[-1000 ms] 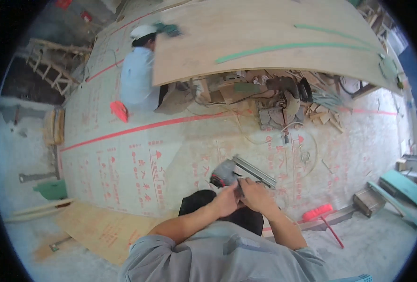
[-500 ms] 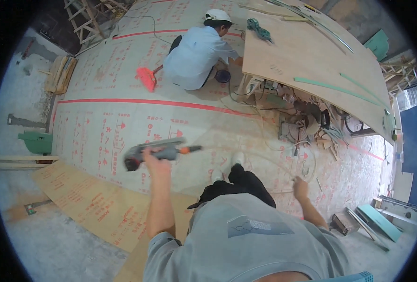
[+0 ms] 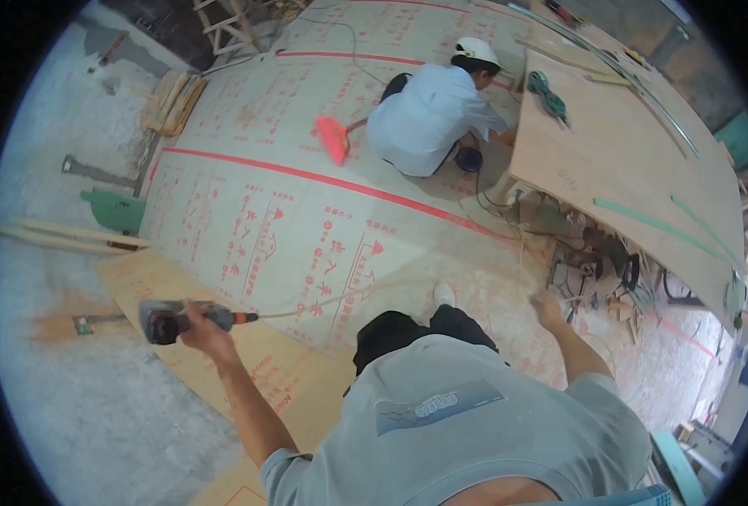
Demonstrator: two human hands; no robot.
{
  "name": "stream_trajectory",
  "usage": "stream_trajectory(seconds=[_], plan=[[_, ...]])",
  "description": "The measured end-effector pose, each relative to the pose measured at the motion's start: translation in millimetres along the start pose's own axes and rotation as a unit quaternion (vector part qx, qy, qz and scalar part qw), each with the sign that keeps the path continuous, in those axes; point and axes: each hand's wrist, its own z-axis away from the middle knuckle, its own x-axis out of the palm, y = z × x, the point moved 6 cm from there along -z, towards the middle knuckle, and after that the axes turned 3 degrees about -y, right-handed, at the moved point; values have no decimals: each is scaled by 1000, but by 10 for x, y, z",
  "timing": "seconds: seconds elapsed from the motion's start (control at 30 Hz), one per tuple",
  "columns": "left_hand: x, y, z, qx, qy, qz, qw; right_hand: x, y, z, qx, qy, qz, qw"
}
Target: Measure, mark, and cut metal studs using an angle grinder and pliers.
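Note:
In my left hand (image 3: pixel 207 334) is a nail gun (image 3: pixel 164 320), dark grey and black, held out to the left above a brown board. Its orange-tipped handle end joins a pale air hose (image 3: pixel 332 299) that trails to the right across the floor. My fingers wrap round the gun's grip. On the other side, my right hand (image 3: pixel 549 310) hangs low, nearest to the cluttered tools by the workbench. Its fingers are partly hidden, and whether they hold anything is unclear.
A co-worker (image 3: pixel 429 118) in a light blue shirt and white cap crouches ahead, beside a red broom (image 3: pixel 332 141). A plywood-topped workbench (image 3: pixel 618 160) stands at right, with a power saw (image 3: pixel 606 253) and offcuts under its near edge. The brown board (image 3: pixel 247 363) lies at left.
My left hand has swung the nail gun left and lower, over the brown board. The view has turned left. My feet have shifted, and my right hand has drawn nearer the tools.

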Motion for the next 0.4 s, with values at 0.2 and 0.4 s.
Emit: stream_trajectory(seconds=[0.2, 0.4], plan=[[310, -683, 251, -102, -19, 23, 994, -295, -3922, -581, -330, -55, -132, 933], [865, -1033, -12, -128, -163, 184, 961, 257, -6398, -452, -431, -219, 16, 875]])
